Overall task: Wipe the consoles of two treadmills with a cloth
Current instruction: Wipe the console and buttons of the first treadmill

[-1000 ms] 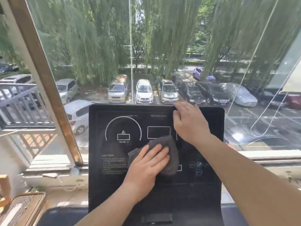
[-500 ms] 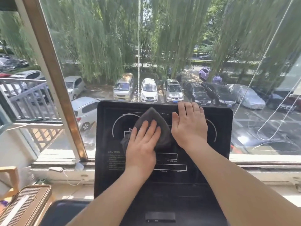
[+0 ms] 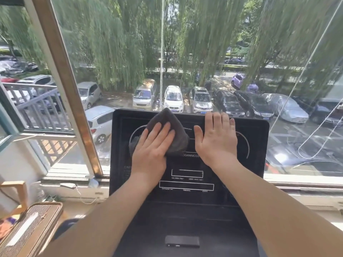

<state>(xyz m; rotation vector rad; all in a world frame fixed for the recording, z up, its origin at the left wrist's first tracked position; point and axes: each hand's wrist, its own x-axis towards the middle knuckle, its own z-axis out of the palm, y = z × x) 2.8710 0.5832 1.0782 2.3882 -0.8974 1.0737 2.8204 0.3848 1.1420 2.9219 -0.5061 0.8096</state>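
In the head view, the flat black glossy treadmill console (image 3: 248, 164) rises at a tilt in front of a large glass window (image 3: 111, 52). The soft dark grey cloth (image 3: 178, 138) lies bunched on the console's upper left, its tip reaching the top rim. The left hand (image 3: 150, 145) lies flat on the cloth, fingers (image 3: 163, 132) straight and together, pressing rather than gripping. That probably spreads the push so the whole pad rubs the panel. The right hand (image 3: 217, 140) rests bare on the panel just beside the cloth, extended and holding nothing, fingertips at the top rim, likely bracing the console against the wiping pressure. No second treadmill is in view.
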